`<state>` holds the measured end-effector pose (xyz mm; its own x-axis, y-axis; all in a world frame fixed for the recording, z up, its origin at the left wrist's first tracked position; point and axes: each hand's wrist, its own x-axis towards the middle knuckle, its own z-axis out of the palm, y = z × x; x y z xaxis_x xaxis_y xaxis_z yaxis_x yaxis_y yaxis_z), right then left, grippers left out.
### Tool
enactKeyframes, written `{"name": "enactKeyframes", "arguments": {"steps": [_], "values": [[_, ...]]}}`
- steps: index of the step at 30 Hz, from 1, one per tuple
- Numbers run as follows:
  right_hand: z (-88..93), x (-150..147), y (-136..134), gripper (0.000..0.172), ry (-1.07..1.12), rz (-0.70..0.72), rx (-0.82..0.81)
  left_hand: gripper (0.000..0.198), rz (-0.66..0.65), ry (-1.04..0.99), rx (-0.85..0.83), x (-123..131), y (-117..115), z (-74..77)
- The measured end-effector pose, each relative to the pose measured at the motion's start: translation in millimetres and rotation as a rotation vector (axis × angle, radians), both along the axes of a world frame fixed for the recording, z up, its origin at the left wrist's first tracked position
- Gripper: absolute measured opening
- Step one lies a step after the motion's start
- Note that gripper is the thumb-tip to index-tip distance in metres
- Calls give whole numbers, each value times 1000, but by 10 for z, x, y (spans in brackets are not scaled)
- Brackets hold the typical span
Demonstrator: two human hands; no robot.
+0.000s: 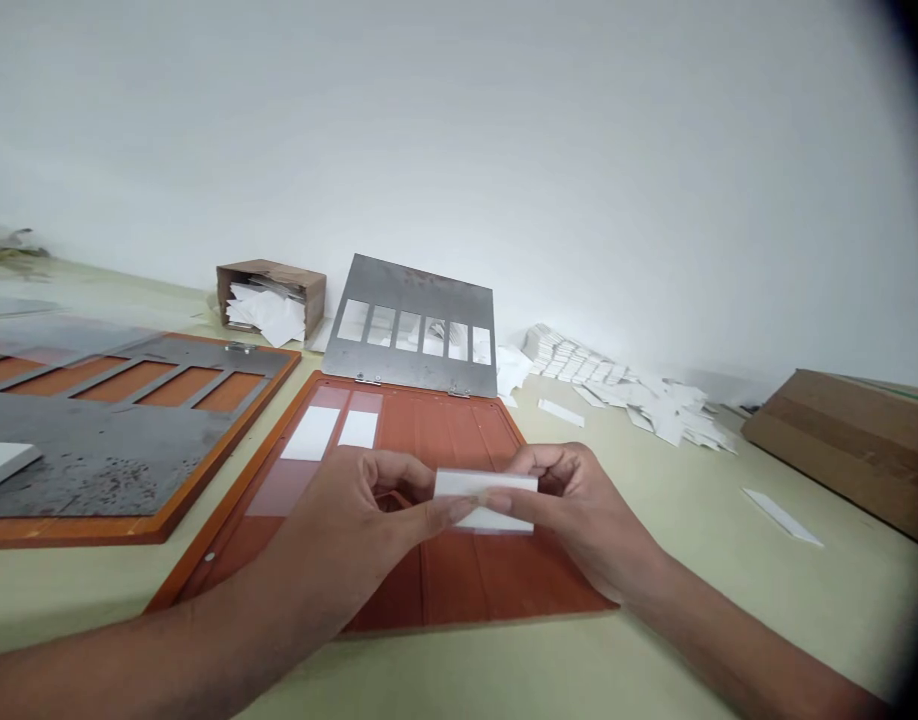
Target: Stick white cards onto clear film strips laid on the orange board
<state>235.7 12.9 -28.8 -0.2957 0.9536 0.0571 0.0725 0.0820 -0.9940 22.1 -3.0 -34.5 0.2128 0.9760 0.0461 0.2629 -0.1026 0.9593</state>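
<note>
Between my hands is a small white card with a clear plastic edge [508, 521]. My left hand [384, 510] pinches its left end between thumb and fingers. The right end is gripped by my right hand [568, 500], thumb in front and fingers behind. Both hands hover over a reddish-brown board [459, 590] with shallow lengthwise grooves. Two white cards, a wider one [311, 433] and a narrower one [358, 429], lie on clear film pieces at the board's upper left. Hinged to the far edge, a grey metal frame [421, 370] with several rectangular windows stands raised.
To the left, a second board carries a lowered grey frame [151, 440], with a white block [5, 465] on it. A cardboard box of paper scraps [271, 270] stands behind. White cards [579, 355] pile up by the wall, and a brown carton [849, 440] sits at right.
</note>
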Motion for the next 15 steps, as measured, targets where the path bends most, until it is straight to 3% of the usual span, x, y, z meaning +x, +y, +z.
{"name": "enactKeyframes", "arguments": {"steps": [4,15], "values": [[2,33,1,25,-66,13,19,34,9,-18,-44,-21,-14,33],[35,-2,-72,30,73,12,-7,43,-11,-24,-102,-17,-36,61]]}}
